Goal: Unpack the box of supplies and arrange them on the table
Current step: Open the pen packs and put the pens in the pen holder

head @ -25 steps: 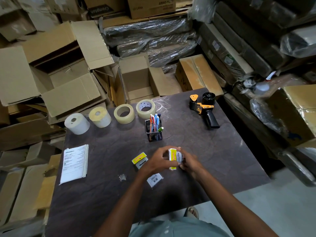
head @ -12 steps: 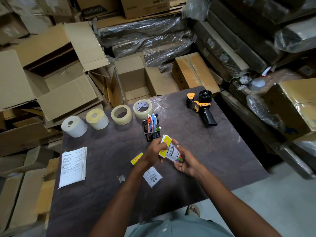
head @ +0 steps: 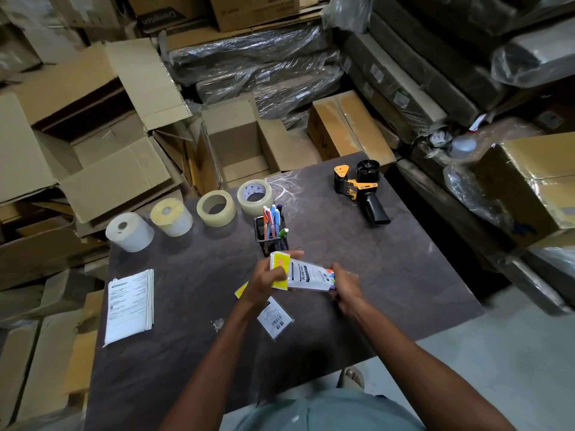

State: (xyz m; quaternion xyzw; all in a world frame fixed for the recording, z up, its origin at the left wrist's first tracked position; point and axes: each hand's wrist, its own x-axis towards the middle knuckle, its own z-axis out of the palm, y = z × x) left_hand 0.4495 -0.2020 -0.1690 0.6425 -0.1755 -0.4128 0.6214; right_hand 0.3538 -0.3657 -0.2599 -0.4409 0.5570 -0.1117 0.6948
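Note:
Both hands hold a white and yellow packet of markers above the dark table, in front of the mesh pen holder. My left hand grips its yellow end, and my right hand holds the end where coloured tips show. Under my left hand lie a small yellow pack and a clear barcode packet. Along the far edge stand a white label roll, a yellowish roll and two clear tape rolls. A black and orange tape dispenser lies at the far right.
A stack of printed papers lies at the table's left edge. An open cardboard box stands behind the table, among many other cartons and wrapped bundles. Grey floor shows at the right, and a sandalled foot below the table edge.
The packet has been lifted away from me and turned from end-on to lying sideways between my hands. My hands have moved slightly towards the pen holder.

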